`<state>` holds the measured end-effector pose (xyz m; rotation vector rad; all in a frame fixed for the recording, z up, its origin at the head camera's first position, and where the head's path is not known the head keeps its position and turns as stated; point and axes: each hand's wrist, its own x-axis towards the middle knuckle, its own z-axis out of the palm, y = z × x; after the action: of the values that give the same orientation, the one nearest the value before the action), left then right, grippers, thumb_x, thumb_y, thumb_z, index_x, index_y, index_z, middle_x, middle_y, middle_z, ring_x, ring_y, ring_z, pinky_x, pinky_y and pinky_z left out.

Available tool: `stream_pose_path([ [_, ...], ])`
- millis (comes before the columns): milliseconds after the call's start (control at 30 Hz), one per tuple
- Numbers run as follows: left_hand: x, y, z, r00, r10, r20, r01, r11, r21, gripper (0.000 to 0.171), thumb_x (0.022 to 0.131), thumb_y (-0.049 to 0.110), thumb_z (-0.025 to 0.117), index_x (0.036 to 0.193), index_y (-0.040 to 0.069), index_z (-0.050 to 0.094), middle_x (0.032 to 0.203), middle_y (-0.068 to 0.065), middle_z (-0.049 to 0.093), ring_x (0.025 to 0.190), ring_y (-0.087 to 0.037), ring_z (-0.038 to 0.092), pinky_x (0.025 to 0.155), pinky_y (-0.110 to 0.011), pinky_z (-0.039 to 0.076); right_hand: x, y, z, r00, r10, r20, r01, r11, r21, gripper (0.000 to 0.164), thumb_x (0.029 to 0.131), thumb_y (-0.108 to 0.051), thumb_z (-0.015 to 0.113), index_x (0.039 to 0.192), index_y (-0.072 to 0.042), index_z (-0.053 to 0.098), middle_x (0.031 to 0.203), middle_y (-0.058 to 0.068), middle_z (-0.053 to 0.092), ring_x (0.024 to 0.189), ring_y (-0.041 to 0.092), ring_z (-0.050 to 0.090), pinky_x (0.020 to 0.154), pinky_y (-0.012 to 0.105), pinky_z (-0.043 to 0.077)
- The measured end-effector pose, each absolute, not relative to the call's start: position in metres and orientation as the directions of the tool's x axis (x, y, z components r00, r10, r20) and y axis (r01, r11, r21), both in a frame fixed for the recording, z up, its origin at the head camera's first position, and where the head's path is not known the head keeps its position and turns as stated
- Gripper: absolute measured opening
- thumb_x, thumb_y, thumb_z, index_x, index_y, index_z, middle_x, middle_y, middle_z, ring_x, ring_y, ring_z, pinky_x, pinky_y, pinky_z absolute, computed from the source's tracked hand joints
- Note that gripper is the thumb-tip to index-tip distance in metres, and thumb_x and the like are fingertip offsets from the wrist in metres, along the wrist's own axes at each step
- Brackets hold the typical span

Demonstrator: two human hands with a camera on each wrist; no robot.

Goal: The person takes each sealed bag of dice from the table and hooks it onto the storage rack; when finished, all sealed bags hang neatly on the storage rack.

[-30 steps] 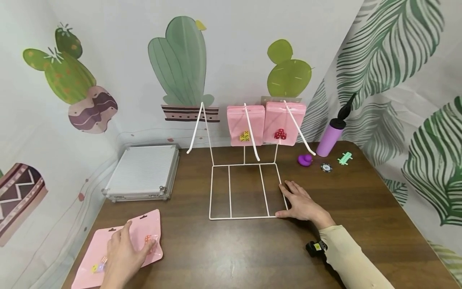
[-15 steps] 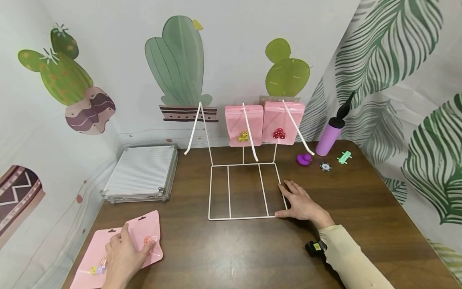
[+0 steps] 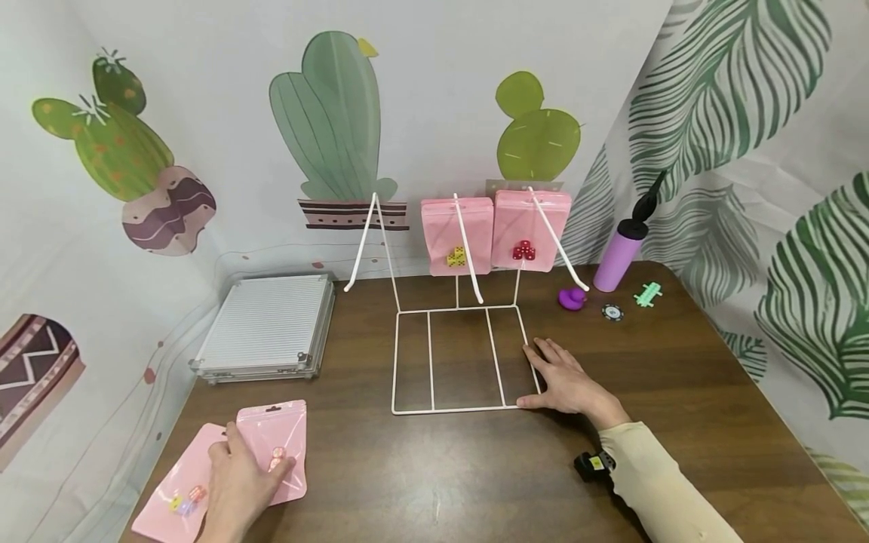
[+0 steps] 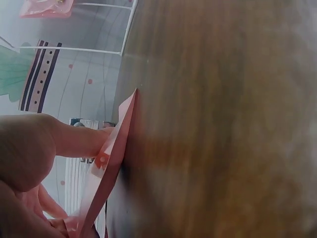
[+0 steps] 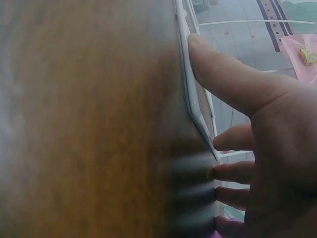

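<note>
At the lower left, my left hand (image 3: 241, 483) pinches a pink zip pouch (image 3: 288, 426) between thumb and fingers. Reddish dice (image 3: 277, 457) show through its front, and in the left wrist view the pouch (image 4: 121, 144) tilts up off the wood. Partly behind that hand lies a second pink pouch (image 3: 170, 483) with several coloured dice. My right hand (image 3: 563, 385) rests with spread fingers on the right front corner of a white wire rack (image 3: 432, 362). From the rack's hooks hang a pink pouch with yellow dice (image 3: 441, 226) and one with red dice (image 3: 519, 219).
A silver case (image 3: 268, 324) lies at the left rear. At the right rear stand a purple hand pump (image 3: 616, 256) and a purple rubber duck (image 3: 572, 299), with a poker chip (image 3: 612, 312) and a green figure (image 3: 648, 294) beside them. The rack's left hook (image 3: 360, 245) juts forward, bare.
The pouch in my left hand has turned more upright and come away from the second pouch, which has shifted slightly. My right hand stays on the rack.
</note>
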<state>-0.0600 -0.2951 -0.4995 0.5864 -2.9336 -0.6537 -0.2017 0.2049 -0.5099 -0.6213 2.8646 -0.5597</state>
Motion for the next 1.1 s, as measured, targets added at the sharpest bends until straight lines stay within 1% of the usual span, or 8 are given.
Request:
stream_pose_path([
  [167, -0.058, -0.292, -0.499, -0.914, -0.404, -0.031, -0.377, 0.821, 0.43, 0.115, 0.071, 0.028, 0.083, 0.146, -0.016, 0.008, 0.12, -0.04, 0.029, 0.087, -0.063, 0.051, 0.075, -0.064, 0.046, -0.201, 0.205, -0.51, -0.9, -0.43, -0.073, -0.371, 0.843, -0.39, 0.103, 0.075, -0.057, 0.075, 0.149, 0.001, 0.033, 0.154, 0.031, 0.025, 0.142, 0.051, 0.018, 0.114, 0.064, 0.019],
  [367, -0.056, -0.291, -0.498, -0.904, -0.425, -0.043, -0.4, 0.805, 0.438, 0.118, 0.07, 0.029, 0.083, 0.15, -0.01, 0.006, 0.12, -0.036, 0.03, 0.08, -0.059, 0.053, 0.065, -0.06, 0.047, -0.202, 0.206, -0.509, -0.899, -0.431, -0.077, -0.367, 0.838, -0.403, 0.103, 0.075, -0.055, 0.076, 0.149, 0.002, 0.033, 0.154, 0.031, 0.024, 0.142, 0.051, 0.018, 0.113, 0.064, 0.018],
  [467, -0.057, -0.292, -0.498, -0.903, -0.427, -0.038, -0.399, 0.804, 0.441, 0.119, 0.069, 0.029, 0.083, 0.15, -0.009, 0.005, 0.12, -0.036, 0.03, 0.079, -0.058, 0.053, 0.065, -0.059, 0.046, -0.202, 0.206, -0.51, -0.899, -0.432, -0.074, -0.37, 0.838, -0.402, 0.103, 0.075, -0.055, 0.076, 0.149, 0.002, 0.033, 0.154, 0.032, 0.024, 0.142, 0.052, 0.018, 0.113, 0.064, 0.018],
  [767, -0.055, -0.289, -0.497, -0.902, -0.432, -0.019, -0.394, 0.802, 0.449, 0.12, 0.066, 0.029, 0.086, 0.15, -0.007, 0.008, 0.118, -0.036, 0.03, 0.077, -0.057, 0.052, 0.065, -0.061, 0.046, -0.202, 0.206, -0.511, -0.899, -0.433, -0.072, -0.373, 0.839, -0.396, 0.104, 0.075, -0.057, 0.075, 0.15, 0.002, 0.032, 0.154, 0.031, 0.024, 0.142, 0.051, 0.018, 0.114, 0.064, 0.018],
  [933, -0.051, -0.286, -0.494, -0.903, -0.428, 0.042, -0.361, 0.808, 0.466, 0.119, 0.067, 0.028, 0.086, 0.151, -0.004, 0.009, 0.116, -0.034, 0.032, 0.076, -0.054, 0.052, 0.063, -0.06, 0.046, -0.202, 0.206, -0.51, -0.898, -0.435, -0.073, -0.374, 0.838, -0.397, 0.104, 0.075, -0.057, 0.075, 0.149, 0.002, 0.033, 0.154, 0.032, 0.024, 0.142, 0.052, 0.018, 0.114, 0.064, 0.018],
  [1100, -0.047, -0.283, -0.488, -0.898, -0.426, 0.108, -0.327, 0.812, 0.484, 0.118, 0.067, 0.027, 0.086, 0.152, -0.001, 0.01, 0.114, -0.032, 0.034, 0.077, -0.05, 0.052, 0.063, -0.06, 0.046, -0.202, 0.205, -0.51, -0.898, -0.433, -0.076, -0.372, 0.84, -0.394, 0.104, 0.075, -0.057, 0.075, 0.149, 0.002, 0.033, 0.154, 0.031, 0.024, 0.142, 0.052, 0.018, 0.114, 0.064, 0.018],
])
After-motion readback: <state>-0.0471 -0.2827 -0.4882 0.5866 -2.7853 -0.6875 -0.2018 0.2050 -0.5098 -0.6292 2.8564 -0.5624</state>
